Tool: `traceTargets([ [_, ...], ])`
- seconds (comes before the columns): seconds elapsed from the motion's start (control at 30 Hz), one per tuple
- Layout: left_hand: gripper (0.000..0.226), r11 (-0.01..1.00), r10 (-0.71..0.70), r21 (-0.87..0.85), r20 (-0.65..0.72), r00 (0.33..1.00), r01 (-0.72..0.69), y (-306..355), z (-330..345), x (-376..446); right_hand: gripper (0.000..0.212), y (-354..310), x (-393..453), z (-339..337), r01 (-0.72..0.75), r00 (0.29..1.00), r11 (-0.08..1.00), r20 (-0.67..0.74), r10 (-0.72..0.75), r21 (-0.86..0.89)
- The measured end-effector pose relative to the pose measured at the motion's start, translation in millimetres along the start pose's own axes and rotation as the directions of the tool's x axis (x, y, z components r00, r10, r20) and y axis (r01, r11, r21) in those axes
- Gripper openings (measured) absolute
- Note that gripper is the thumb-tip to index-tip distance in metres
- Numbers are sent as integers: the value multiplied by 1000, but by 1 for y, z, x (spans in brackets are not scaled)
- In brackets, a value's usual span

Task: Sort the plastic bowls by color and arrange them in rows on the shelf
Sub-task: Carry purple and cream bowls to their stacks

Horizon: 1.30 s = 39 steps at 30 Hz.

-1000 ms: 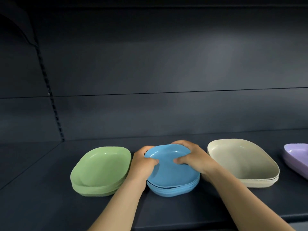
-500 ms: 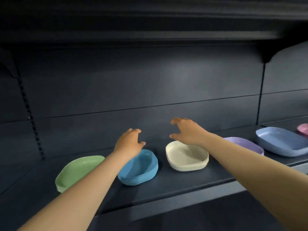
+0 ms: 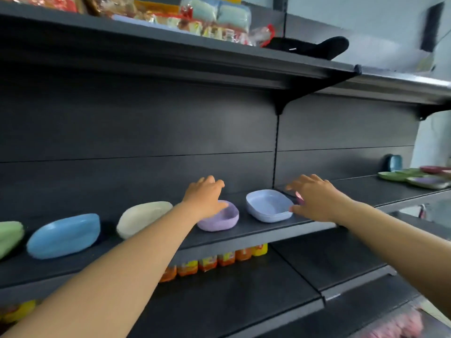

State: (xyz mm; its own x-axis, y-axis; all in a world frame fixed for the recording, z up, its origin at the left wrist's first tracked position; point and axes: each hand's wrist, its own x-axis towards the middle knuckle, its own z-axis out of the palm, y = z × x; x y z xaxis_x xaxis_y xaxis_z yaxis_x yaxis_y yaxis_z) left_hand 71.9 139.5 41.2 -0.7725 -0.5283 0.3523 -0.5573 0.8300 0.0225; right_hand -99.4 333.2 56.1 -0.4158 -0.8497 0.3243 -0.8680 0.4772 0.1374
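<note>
A: Bowl positions?
B: One row along the shelf [image 3: 256, 230]: green bowl [image 3: 9, 236], blue bowl [image 3: 64, 235], cream bowl [image 3: 142, 218], purple bowl [image 3: 219, 219], pale blue bowl [image 3: 268, 206].
A: Hands?
B: Left hand [image 3: 203, 198] was spread over the purple bowl, right hand [image 3: 314, 200] spread just beside the pale blue bowl. Neither gripped anything.

We seem to be in a shop: long dark metal gondola shelving [image 3: 244, 230] on brackets runs along the wall, its top tier stacked with plastic-wrapped packaged goods [image 3: 214, 19], and a row of small orange-and-yellow packets [image 3: 214, 263] lines the tier below the coloured plastic bowls [image 3: 268, 206].
</note>
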Motion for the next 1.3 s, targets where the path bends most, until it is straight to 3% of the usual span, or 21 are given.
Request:
traceTargets([
  [0.13, 56, 999, 17, -41, 39, 999, -15, 97, 16, 25, 59, 80, -34, 1, -47, 999, 999, -26, 47, -10],
  [0.6, 67, 956, 272, -145, 98, 957, -257, 390, 93, 171, 65, 348, -94, 56, -294, 956, 956, 0, 294, 14],
  [1.03, 64, 916, 288, -314, 79, 954, -251, 617, 152, 427, 62, 654, 23, 105, -346, 937, 938, -36, 347, 25],
  [1.3, 68, 901, 281, -368, 96, 955, -228, 728, 204, 544, 63, 825, 76, 151, -289, 954, 957, -71, 290, 28],
])
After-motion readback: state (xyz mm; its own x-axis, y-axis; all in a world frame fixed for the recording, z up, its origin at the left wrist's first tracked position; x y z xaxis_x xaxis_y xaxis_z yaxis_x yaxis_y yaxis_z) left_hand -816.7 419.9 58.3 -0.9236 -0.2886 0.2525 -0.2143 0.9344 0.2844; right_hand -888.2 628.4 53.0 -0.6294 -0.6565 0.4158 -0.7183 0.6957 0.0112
